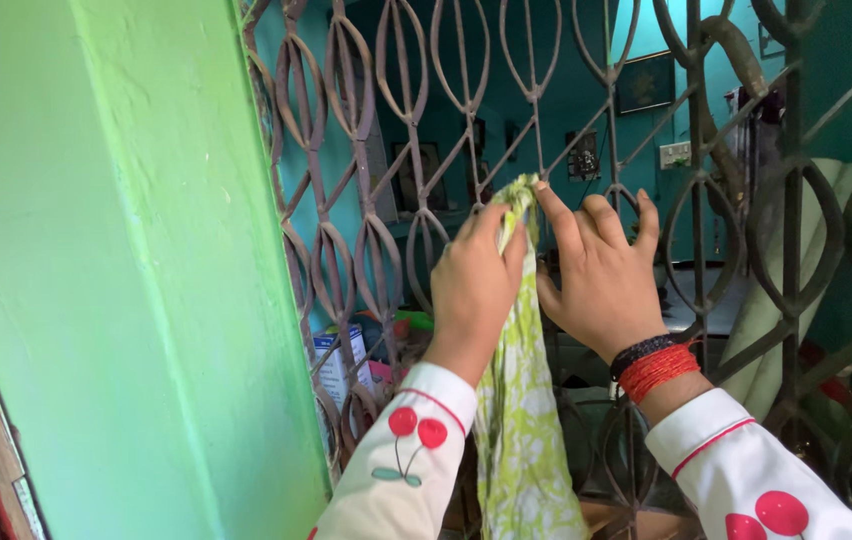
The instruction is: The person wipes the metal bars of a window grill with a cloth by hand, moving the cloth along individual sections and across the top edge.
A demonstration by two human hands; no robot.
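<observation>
Green wall (126, 280), iron window grille (446, 90), teal room behind, framed pictures (646, 82)

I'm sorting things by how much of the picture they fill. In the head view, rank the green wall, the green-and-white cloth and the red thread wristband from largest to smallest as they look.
1. Green wall, though it is nearest the camera, which enlarges it.
2. Green-and-white cloth.
3. Red thread wristband, clearly smallest.
</observation>
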